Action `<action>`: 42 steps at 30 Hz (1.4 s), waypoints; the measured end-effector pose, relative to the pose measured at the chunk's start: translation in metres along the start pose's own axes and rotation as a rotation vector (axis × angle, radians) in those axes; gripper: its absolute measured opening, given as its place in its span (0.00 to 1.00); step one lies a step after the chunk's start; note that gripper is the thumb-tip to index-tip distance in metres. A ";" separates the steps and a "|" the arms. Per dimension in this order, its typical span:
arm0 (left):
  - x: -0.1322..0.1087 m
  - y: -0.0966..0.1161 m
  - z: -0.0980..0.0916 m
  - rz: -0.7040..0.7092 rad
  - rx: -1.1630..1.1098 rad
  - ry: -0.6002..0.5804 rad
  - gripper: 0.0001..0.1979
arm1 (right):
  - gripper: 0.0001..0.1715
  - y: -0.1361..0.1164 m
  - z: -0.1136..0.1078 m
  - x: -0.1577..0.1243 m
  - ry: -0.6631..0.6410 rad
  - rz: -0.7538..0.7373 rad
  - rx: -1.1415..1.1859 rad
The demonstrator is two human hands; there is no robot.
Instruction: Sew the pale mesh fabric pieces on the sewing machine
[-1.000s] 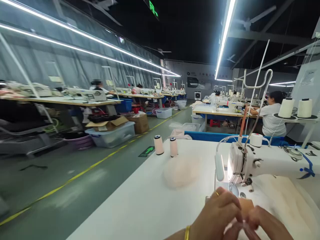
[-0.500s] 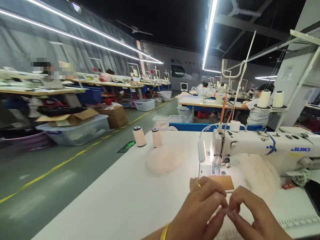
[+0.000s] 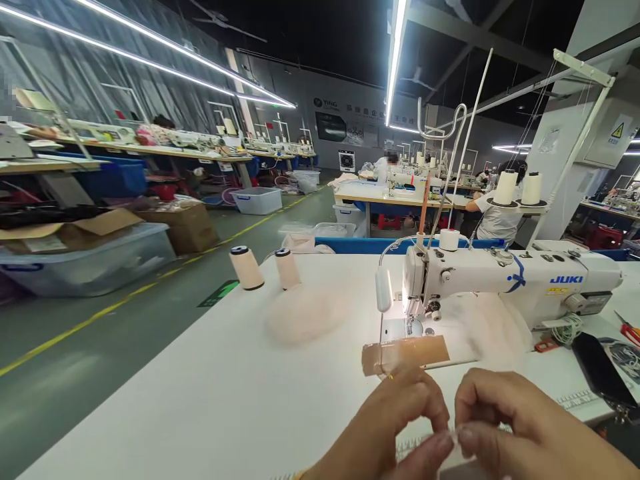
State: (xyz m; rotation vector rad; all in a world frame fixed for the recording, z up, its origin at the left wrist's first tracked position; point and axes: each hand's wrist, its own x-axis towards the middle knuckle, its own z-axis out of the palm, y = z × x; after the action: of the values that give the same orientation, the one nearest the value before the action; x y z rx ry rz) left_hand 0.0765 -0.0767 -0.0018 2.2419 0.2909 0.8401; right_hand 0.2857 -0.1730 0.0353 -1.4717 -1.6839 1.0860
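Left hand (image 3: 397,410) and right hand (image 3: 543,420) pinch a pale scrap (image 3: 455,437) (too small to identify), judged light, soft, best held by its edges.

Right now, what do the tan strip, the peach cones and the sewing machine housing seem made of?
Tan strip: perhaps card or plastic; glossy, creased left end.
Peach cones: likely wound thread; matte, dark-topped.
Sewing machine housing: probably painted metal; smooth white sheen.

The tiny pale item (image 3: 455,437) between the bare left grip (image 3: 400,408) and bare right grip (image 3: 520,413) is mostly hidden, too small to identify. The right edge crops 1 red-handled tool (image 3: 631,333), the bottom edge the smooth white worktop (image 3: 180,407); the flat, pale pink fabric (image 3: 305,319) looks blurred.
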 end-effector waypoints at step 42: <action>0.027 -0.123 0.001 -0.100 0.694 -0.055 0.05 | 0.14 0.114 0.015 0.128 0.230 -0.382 -0.843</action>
State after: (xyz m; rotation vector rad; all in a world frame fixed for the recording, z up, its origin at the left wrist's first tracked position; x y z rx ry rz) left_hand 0.1021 0.0231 -0.0748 2.8467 0.7549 0.6857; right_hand 0.3031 -0.0457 -0.0801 -1.5511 -2.2431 -0.0392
